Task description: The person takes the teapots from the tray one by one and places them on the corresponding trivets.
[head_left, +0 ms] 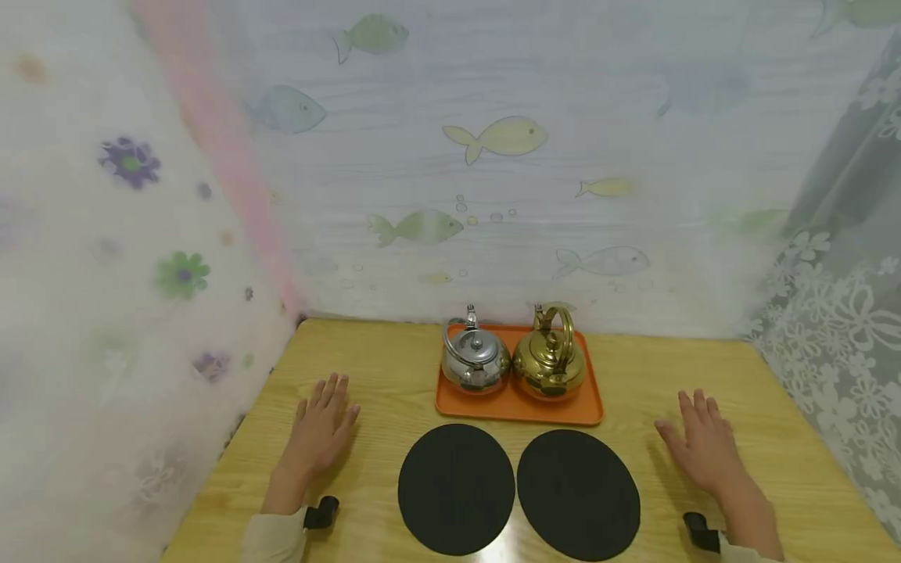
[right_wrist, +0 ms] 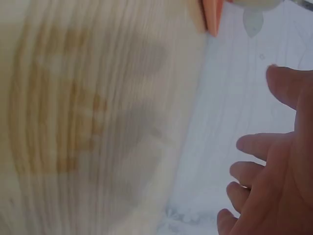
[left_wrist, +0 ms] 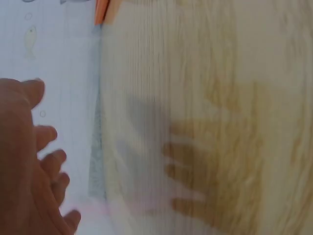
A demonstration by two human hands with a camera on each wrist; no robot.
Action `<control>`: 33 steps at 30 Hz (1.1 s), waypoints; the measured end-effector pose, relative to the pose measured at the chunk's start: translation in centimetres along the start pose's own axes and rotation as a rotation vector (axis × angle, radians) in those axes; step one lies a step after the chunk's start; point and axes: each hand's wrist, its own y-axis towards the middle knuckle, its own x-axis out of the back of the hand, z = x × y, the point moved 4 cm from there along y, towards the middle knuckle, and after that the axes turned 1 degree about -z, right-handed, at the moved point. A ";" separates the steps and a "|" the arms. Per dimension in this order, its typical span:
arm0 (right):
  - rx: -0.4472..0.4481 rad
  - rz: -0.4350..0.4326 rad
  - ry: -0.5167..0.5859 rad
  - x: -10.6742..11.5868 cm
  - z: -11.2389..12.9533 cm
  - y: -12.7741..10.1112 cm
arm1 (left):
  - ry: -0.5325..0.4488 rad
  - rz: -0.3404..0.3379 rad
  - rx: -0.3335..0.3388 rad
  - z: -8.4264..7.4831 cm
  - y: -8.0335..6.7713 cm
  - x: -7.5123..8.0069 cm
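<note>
My left hand [head_left: 318, 434] is over the left part of the wooden table, fingers extended and holding nothing. On the far right side my right hand [head_left: 706, 453] is held much the same way, thumb apart from the fingers. Between them, toward the back, a silver teapot [head_left: 476, 371] and a gold teapot [head_left: 550, 375] stand side by side on an orange tray [head_left: 517, 412]. The silver one's handle leans down to the left; the gold one's stands up. Two round black mats [head_left: 457, 489] lie in front of the tray. Both wrist views show relaxed fingers above the tabletop.
The wooden table [head_left: 380, 367] meets a fish-patterned curtain [head_left: 507, 203] at the back. A flowered curtain [head_left: 91, 313] hangs along the left edge and white lace [head_left: 852, 328] along the right. Black wrist mounts [head_left: 322, 512] sit by the sleeves.
</note>
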 end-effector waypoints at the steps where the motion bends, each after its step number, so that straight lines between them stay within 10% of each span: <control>1: 0.010 -0.002 0.006 -0.1 0.3 0.0 | -0.019 0.002 -0.014 -0.1 0.1 0.0; 19: 0.058 0.269 0.130 -1.4 8.5 -0.8 | -0.663 0.050 -0.017 -2.5 1.3 -2.9; 33: 0.442 0.102 0.254 -5.1 15.1 0.5 | -0.810 0.126 0.028 -5.3 2.4 -4.7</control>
